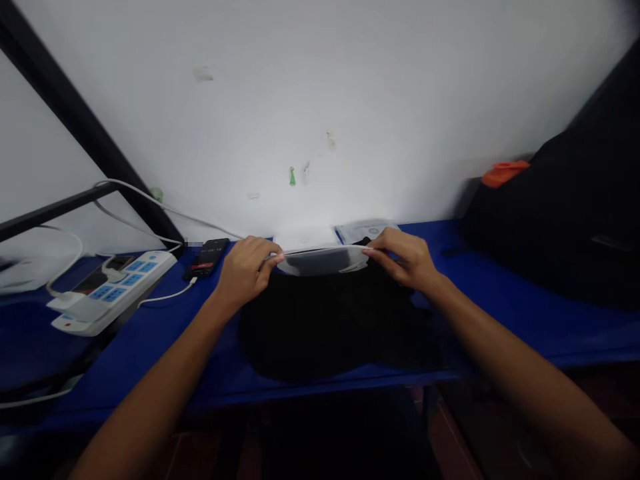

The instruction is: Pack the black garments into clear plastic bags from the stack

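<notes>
My left hand (249, 267) pinches the left end of a pale, white-edged sheet (320, 261), thumb against fingers. At the opposite end, my right hand (403, 257) holds the same edge between thumb and fingertips. The edge is stretched between both hands, with a greyish, partly see-through surface and a small white label beneath. Directly below lies black cloth (330, 327), spread on the blue tabletop (505, 320). Whether the pale sheet is the mouth of a plastic bag or part of the cloth, I cannot tell.
Left of my hands lie a phone (210, 255) on a charging cable and a white power strip (117, 287) with blue sockets. Behind, a white box (305, 237) and a printed packet (367, 230) rest by the wall. A large black bag (565, 220) stands right.
</notes>
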Demonstrator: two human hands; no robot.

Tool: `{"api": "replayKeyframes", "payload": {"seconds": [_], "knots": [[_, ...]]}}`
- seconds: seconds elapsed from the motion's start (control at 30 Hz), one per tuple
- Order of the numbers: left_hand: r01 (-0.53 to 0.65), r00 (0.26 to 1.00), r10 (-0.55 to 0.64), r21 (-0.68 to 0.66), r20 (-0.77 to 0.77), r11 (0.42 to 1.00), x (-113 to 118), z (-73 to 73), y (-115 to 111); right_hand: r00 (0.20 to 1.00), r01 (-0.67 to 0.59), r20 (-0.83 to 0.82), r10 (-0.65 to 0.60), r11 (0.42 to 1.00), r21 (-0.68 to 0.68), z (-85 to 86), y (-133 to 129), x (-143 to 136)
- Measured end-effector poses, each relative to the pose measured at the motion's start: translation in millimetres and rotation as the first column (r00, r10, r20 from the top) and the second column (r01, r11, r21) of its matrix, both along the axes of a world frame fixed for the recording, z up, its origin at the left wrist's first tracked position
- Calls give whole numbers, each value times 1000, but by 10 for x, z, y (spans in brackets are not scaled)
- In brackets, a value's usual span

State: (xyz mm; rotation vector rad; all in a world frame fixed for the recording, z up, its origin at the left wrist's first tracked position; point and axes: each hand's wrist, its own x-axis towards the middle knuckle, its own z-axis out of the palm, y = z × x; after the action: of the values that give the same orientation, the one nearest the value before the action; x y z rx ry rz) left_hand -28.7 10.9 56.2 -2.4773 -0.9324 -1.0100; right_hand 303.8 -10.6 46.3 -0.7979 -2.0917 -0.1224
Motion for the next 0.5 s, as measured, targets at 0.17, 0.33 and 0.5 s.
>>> {"api": "replayKeyframes", "payload": {"seconds": [0.17,0.33,0.5], "knots": [[-76,997,77,-29,29,997,-127,2,82,985,107,-122,-122,986,-126,-58,84,87],[-82,985,93,-81,144,993,-105,-67,72,968,91,-214,-132,977,-193,-108,121,93],[3,976,36,-180,214,984,71,-161,-72,999,-35,-29,30,979,-202,-77,106,40]]}}
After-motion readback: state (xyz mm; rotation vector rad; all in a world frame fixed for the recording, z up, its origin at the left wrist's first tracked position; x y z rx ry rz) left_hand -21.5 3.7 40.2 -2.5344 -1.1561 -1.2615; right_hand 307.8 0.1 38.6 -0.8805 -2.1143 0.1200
